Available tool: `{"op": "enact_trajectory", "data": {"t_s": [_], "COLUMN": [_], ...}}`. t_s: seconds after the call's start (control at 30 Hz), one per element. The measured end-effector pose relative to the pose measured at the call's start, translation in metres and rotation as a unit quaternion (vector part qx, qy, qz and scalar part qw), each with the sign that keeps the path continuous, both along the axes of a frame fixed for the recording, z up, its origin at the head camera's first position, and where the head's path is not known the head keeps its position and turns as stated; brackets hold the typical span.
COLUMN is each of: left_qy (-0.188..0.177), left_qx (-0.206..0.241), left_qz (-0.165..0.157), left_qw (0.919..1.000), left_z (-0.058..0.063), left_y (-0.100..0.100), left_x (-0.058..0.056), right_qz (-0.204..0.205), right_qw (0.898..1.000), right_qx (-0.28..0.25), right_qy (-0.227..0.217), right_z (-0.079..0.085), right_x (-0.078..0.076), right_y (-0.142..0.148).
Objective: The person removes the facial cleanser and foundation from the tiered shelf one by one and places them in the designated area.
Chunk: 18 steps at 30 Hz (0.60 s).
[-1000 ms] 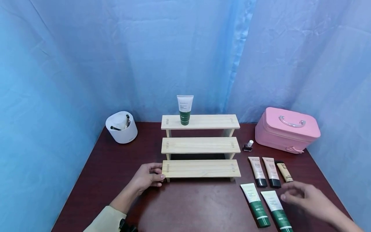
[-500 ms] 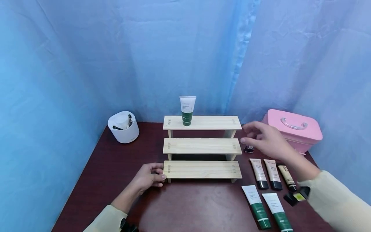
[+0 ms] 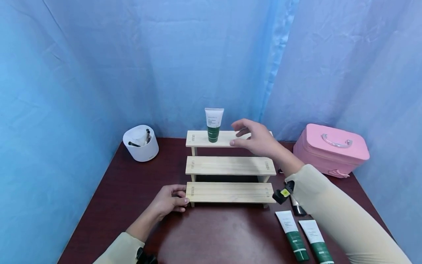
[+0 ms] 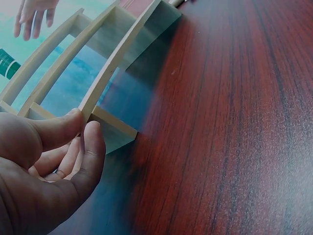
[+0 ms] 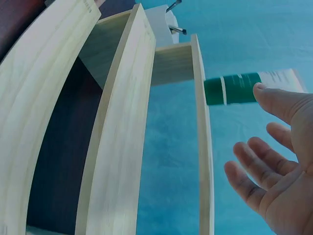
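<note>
A three-tier light wooden display rack (image 3: 227,165) stands on the dark red table. At its lower left end my left hand (image 3: 167,201) pinches the bottom board between thumb and fingers, as the left wrist view (image 4: 63,166) also shows. On the top tier a white and green squeeze tube (image 3: 214,125) stands upright on its green cap. Just to the right of that tube hovers my right hand (image 3: 257,138), fingers spread and loosely bent, holding nothing. In the head view a gap separates the fingertips from the tube.
Two more white and green tubes (image 3: 292,234) lie at the front right. My right sleeve (image 3: 333,205) hides most of the smaller BB tubes. A pink case (image 3: 331,150) sits at the back right, a white cup (image 3: 141,145) with brushes at the back left. Blue curtains surround the table.
My right hand has swept up and left, from beside the lying tubes at the front right to the top tier near the standing tube. My left hand has stayed on the rack.
</note>
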<state>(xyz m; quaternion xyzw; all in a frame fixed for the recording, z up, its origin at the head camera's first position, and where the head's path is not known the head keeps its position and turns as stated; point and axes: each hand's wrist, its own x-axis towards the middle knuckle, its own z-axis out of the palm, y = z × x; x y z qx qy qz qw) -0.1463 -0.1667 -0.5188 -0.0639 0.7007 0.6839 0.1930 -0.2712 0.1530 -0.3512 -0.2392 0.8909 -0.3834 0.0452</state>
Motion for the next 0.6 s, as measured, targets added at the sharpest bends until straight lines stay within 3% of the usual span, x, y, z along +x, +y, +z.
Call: {"op": "enact_trajectory", "data": {"t_s": [0.6], "left_qy": [-0.002], "left_qx": [-0.002], "left_qz": [-0.003], "left_qw": [1.0], "left_z": [0.003], "left_y": [0.0], "left_x": [-0.001], "right_qz": [-0.013], "right_qw": [0.999], "right_qx": [-0.039], "right_qy": [-0.013], "right_z": [-0.003], "right_x": [-0.018], "right_y": [-0.045]}}
